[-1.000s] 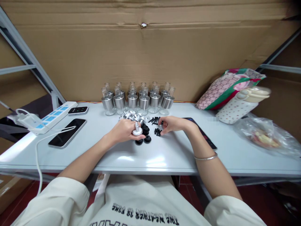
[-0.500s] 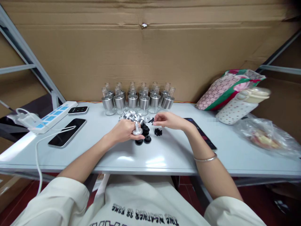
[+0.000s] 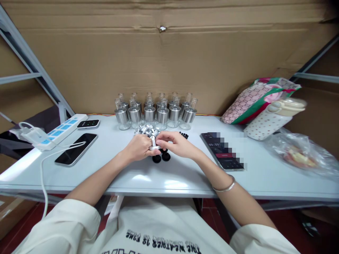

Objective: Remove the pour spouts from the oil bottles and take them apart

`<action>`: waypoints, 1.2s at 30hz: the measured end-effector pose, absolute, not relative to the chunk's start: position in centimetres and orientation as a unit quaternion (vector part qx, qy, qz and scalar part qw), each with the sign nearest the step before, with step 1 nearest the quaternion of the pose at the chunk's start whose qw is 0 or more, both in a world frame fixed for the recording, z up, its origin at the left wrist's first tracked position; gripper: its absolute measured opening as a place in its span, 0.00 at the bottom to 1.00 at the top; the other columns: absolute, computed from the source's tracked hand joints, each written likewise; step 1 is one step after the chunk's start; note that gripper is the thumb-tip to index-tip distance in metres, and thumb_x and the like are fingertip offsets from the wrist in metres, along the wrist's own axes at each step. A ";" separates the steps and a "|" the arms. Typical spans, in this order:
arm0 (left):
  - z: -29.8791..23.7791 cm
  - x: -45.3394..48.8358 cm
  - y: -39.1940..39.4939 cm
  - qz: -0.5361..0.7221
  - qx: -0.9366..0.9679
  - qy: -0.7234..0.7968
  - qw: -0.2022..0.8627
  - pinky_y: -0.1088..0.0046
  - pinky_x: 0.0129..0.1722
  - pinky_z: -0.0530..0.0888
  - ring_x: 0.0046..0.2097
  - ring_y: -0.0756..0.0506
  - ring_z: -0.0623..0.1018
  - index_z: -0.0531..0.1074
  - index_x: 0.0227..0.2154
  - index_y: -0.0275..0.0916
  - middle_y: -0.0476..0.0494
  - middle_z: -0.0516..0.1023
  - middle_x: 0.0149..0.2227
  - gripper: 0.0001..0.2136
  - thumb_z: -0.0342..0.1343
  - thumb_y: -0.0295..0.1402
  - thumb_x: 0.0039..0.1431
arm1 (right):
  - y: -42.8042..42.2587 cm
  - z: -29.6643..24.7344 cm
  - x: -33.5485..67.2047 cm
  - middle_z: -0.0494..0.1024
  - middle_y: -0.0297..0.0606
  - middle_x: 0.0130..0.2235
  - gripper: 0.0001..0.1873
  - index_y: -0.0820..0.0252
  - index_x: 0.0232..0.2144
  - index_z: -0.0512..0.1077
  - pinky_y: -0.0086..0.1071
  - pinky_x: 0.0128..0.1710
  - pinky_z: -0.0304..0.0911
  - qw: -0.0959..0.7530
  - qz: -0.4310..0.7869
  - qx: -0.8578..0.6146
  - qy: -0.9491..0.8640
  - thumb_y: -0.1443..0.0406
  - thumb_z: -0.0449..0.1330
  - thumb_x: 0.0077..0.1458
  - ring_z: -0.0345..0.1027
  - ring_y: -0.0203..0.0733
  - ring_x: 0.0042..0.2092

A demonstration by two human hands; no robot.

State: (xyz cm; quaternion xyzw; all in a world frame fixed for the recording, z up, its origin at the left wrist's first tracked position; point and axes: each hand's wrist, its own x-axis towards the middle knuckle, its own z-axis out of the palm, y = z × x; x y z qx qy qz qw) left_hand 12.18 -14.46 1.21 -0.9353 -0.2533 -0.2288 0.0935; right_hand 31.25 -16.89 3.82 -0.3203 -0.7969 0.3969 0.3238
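Note:
My left hand (image 3: pixel 140 146) is closed round a small silver pump piece (image 3: pixel 154 144) at the middle of the grey table (image 3: pixel 148 176). My right hand (image 3: pixel 175 144) meets it from the right, its fingertips pinched at the same piece; what they pinch is too small to name. Two black round caps (image 3: pixel 161 157) lie just below the hands. A heap of silver pump pieces (image 3: pixel 146 129) lies just behind them, and a few small black parts (image 3: pixel 183 134) show past my right hand. Two rows of glass bottles with silver collars (image 3: pixel 155 113) stand at the back.
A phone on a white cable (image 3: pixel 76 149), a power strip (image 3: pixel 61 129) and a small black device (image 3: pixel 88 124) lie at the left. Another phone (image 3: pixel 221 151) lies right of my hands. A patterned bag (image 3: pixel 255 98), a dotted flask (image 3: pixel 272 118) and a plastic bag (image 3: pixel 299 151) sit at the right.
My right hand picked something from the small black parts, lifted it, then moved left to meet my left hand at the silver piece. The phone on the right is now uncovered.

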 end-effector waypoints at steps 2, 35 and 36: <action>1.2 12.2 -14.5 -0.253 -0.925 -0.262 0.108 0.71 0.23 0.57 0.18 0.49 0.64 0.63 0.11 0.37 0.44 0.66 0.13 0.40 0.16 0.57 0.59 | -16.9 3.9 31.2 0.70 0.32 0.26 0.10 0.61 0.30 0.68 0.29 0.29 0.60 0.329 0.407 -0.309 -0.794 0.59 0.56 0.55 0.63 0.33 0.27; 1.5 12.0 -14.6 -0.400 -0.873 -0.256 0.108 0.76 0.29 0.66 0.25 0.51 0.71 0.66 0.40 0.36 0.47 0.76 0.29 0.18 0.37 0.45 0.67 | -16.8 4.5 31.7 0.70 0.32 0.25 0.10 0.60 0.30 0.65 0.31 0.32 0.64 0.387 0.510 -0.292 -0.710 0.60 0.50 0.59 0.66 0.33 0.27; 1.6 12.0 -14.6 -0.401 -0.872 -0.254 0.117 0.76 0.28 0.66 0.25 0.51 0.71 0.66 0.38 0.36 0.47 0.75 0.28 0.19 0.37 0.45 0.67 | -16.8 4.5 31.7 0.70 0.32 0.25 0.10 0.60 0.29 0.64 0.31 0.32 0.63 0.385 0.507 -0.295 -0.712 0.61 0.50 0.59 0.66 0.33 0.27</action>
